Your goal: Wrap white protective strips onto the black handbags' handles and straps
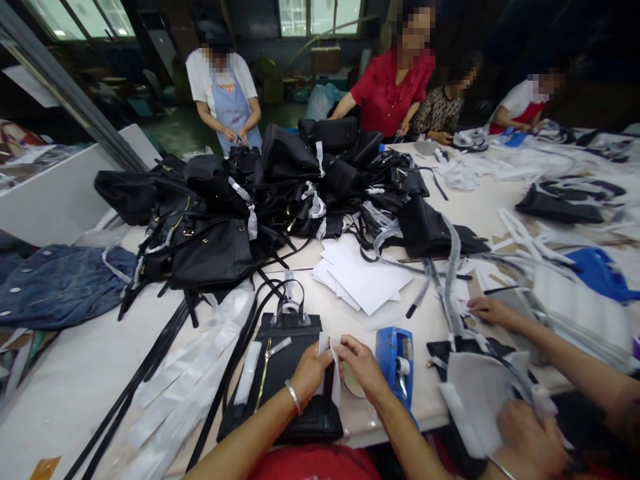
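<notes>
Bag (pixel 285 383): lay on the table (pixel 80 393), under the wearer's hands.
Left hand (pixel 311 372): thumb and fingers were pinched together on a white strip (pixel 336 383), over the bag's right side.
Right hand (pixel 361 365): thumb and forefinger were closed on the strip too, by the bag's right edge.
Dispenser (pixel 389 360): stood right of the bag.
Papers (pixel 367 277): lay beyond the bag, rightward.
Wrappings (pixel 175 387): lay left of the bag.

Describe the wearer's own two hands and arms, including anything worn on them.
Both the left hand and right hand are gloveless. A shiny, silver-coloured bangle circles the left wrist; nothing shows on the right. The visible forearms are bare, without sleeves. Red clothing shows between them at the bottom edge.
</notes>
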`<state>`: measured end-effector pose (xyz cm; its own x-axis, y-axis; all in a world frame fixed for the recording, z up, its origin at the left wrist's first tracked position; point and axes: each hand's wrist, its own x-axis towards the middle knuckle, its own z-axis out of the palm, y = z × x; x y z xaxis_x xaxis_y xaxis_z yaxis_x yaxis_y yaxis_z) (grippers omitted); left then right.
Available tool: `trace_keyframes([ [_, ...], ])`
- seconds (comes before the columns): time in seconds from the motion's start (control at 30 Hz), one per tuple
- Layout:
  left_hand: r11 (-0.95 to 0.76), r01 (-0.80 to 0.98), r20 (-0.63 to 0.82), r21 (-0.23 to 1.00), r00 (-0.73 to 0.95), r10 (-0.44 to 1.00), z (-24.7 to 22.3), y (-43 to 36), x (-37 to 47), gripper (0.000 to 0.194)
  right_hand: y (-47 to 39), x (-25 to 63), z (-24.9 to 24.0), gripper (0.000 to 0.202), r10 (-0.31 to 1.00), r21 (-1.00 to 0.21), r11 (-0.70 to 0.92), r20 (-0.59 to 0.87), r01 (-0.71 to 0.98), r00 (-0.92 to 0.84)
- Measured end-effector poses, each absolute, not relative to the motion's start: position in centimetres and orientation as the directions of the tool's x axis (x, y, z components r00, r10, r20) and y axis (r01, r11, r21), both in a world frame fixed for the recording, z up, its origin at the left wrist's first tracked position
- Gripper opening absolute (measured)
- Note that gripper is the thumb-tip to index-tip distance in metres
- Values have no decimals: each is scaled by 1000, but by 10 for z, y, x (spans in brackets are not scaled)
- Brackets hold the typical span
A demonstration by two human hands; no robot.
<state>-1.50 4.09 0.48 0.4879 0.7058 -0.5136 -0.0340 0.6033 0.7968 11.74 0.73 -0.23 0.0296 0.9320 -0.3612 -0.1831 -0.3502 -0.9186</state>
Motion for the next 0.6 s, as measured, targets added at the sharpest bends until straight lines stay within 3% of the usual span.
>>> trace_keyframes([
  [0.2,571,-83,-485,817,436,758,-4,26,-4,40,3,115,-10,35,915,-932,-352,-324,83,241],
  [0.3,542,-169,-436,823,424,794,-1,16,-5,45,-3,109,-10,30,902,-908,-317,-201,272,381],
  [0.4,475,-136,-391,869,400,829,5,13,-6,44,-5,101,-9,25,888,-875,-274,-71,398,455],
  [0.5,423,-63,-373,904,369,851,4,14,-4,41,-5,95,-10,26,865,-881,-298,-86,369,494],
  [0.6,432,-7,-400,902,365,841,-5,14,-1,37,-5,95,-14,30,838,-904,-354,-194,239,509],
])
